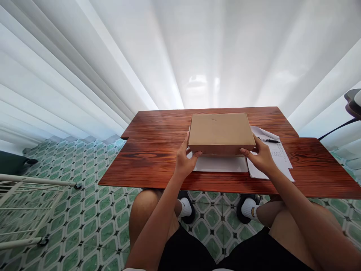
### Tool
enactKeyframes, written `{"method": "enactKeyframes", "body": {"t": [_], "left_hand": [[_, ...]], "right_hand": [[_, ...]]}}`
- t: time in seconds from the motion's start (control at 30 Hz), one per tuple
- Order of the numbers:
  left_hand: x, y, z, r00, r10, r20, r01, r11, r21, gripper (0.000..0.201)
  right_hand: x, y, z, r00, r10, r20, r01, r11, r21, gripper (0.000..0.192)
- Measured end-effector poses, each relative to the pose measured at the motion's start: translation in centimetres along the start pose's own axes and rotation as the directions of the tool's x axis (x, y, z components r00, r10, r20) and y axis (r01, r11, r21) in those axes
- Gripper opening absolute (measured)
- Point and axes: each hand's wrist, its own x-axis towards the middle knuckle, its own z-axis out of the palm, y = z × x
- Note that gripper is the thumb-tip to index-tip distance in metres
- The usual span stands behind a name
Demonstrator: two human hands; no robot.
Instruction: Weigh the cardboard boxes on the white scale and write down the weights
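Head view is directed down over a reddish-brown wooden tabletop (158, 165), at which a seated person's bare knees and black shorts are seen below the near edge. A flat brown cardboard box (221, 132) is held just above the middle of the tabletop, gripped at its two near corners. The left hand (184, 161) is closed on the box's near left corner, with the thumb laid along the side and the fingers (196, 154) curled under the front lower edge. The right hand (261, 157) is closed on the near right corner in the same way, its fingertips tucked beneath the front edge and the thumb raised against the side. Directly under the box, a white tray-like base (220, 164) is seen lying flat on the tabletop, partly covered by the box; whether the two are touching cannot be told. To the right, printed white sheets of paper (278, 158) are spread on the tabletop, partly overlapped by the right hand, and a black pen (269, 140) is laid across their far end. White pleated curtains (113, 60) are hung behind the tabletop. A green patterned tile floor (93, 218) is seen below, with a white wire rack (25, 210) at the left edge.
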Motion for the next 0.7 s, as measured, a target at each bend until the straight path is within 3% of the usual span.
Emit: {"method": "enactKeyframes", "body": {"t": [0.3,0.7], "left_hand": [[-0.2,-0.2,-0.08,1.0,0.007,-0.01,-0.007,1.0,0.003,0.082],[-0.47,-0.29,-0.29,1.0,0.006,-0.01,-0.006,1.0,0.012,0.081]], "right_hand": [[-0.06,-0.09,0.28,1.0,0.015,-0.009,-0.015,1.0,-0.009,0.074],[-0.32,-0.1,0.09,1.0,-0.002,0.021,0.005,0.99,-0.143,0.065]]}}
